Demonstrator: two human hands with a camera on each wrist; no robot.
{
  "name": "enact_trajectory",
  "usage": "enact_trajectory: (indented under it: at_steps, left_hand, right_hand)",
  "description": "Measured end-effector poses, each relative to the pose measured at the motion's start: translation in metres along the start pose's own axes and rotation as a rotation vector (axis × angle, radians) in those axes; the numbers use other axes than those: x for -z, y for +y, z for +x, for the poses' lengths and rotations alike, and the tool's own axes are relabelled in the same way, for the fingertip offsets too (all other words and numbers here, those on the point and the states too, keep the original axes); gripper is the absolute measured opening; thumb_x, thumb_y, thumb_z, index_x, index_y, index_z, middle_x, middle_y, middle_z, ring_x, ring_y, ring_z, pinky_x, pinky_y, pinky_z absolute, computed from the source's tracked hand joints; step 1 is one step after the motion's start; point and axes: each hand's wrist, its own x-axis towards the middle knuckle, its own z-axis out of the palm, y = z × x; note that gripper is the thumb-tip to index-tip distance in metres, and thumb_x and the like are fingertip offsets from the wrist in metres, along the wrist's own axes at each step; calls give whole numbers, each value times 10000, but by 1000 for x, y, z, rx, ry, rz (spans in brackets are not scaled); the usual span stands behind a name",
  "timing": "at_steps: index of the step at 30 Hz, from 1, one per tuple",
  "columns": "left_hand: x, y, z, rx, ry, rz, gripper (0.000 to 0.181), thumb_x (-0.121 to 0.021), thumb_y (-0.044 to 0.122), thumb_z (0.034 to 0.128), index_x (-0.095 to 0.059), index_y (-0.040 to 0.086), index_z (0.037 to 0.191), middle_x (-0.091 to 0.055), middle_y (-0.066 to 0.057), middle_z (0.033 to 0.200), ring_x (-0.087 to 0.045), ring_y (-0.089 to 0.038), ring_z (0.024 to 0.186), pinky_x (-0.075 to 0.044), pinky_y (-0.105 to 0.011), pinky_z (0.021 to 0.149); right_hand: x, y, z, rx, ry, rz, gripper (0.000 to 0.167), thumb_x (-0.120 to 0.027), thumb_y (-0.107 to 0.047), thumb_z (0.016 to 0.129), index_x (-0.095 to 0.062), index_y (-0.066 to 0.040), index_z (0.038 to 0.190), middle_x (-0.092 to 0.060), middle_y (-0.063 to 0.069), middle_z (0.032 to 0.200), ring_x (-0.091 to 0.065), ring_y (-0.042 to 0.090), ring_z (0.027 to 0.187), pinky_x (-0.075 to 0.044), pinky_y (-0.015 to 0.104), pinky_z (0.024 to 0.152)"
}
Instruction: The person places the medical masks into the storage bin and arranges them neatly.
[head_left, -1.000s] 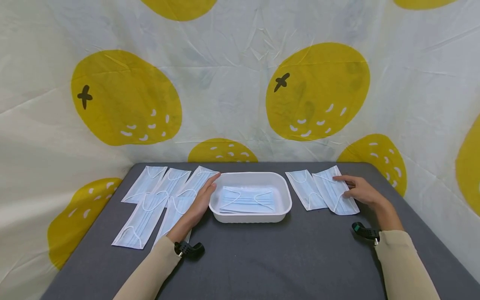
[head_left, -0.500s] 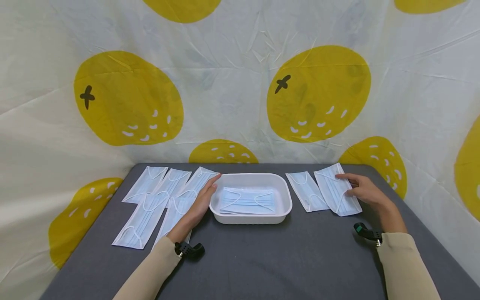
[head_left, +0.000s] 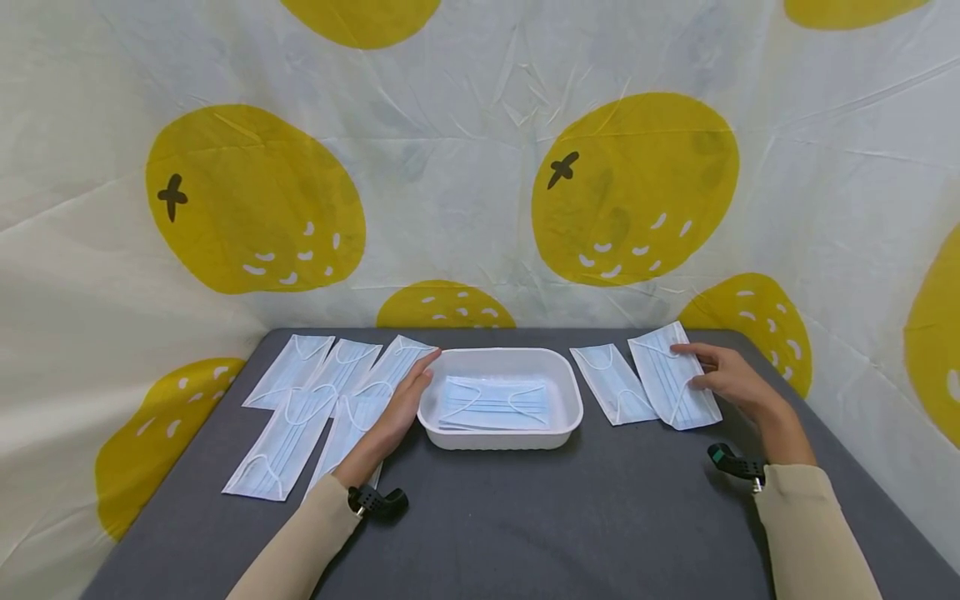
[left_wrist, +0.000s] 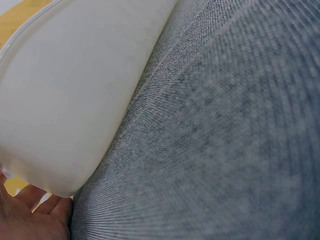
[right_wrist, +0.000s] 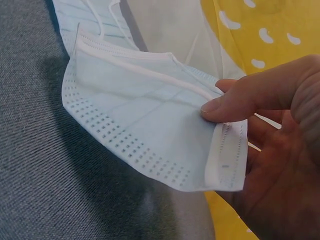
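Observation:
My right hand (head_left: 731,379) pinches a pale blue face mask (head_left: 667,375) by its right edge; in the right wrist view the thumb lies on the mask (right_wrist: 145,115), which is bent and lifted off the cloth. Another mask (head_left: 611,382) lies flat just left of it. A white tray (head_left: 498,439) stands in the middle with a small stack of masks (head_left: 495,402) in it. My left hand (head_left: 393,417) rests against the tray's left side with straight fingers; the left wrist view shows fingers (left_wrist: 47,207) at the tray wall (left_wrist: 65,95).
Several masks (head_left: 281,442) lie overlapping on the left of the dark grey table (head_left: 525,525), partly under the left forearm. Behind the table hangs a white curtain (head_left: 450,167) with yellow fruit shapes.
The far end of the pinched mask has risen and moved slightly right with my right hand. My left hand, the tray and the other masks have stayed in place.

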Motion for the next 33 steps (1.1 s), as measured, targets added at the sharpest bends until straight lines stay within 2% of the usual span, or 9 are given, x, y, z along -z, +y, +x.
enact_trajectory:
  at_steps: [13,21,33]
  left_hand:
    - [1,-1,0,-3,-10,-13,488,-309,344,1136,-327,306,1622,-241,17,1720,-142,-226,1618,-67,-553,1311]
    - [1,0,2,-16,-13,-24,495,-309,320,1138,-320,257,1629,-233,-33,1725,-147,-262,1618,-60,-561,1310]
    - [0,-1,1,-19,-7,-17,489,-303,312,1139,-326,271,1626,-245,-19,1720,-154,-252,1617,-66,-559,1310]
  right_hand:
    - [5,-15,0,13,-5,-23,639,-623,-27,927,-430,27,1534,-240,370,1629,-309,611,1403,-305,778,1109]
    - [7,-15,3,22,6,-49,633,-637,-33,933,-445,10,1535,-306,352,1611,-408,558,1348,-390,711,1090]
    - [4,-20,1,17,9,-43,633,-631,-53,950,-433,-9,1550,-300,349,1612,-424,537,1317,-395,705,1089]
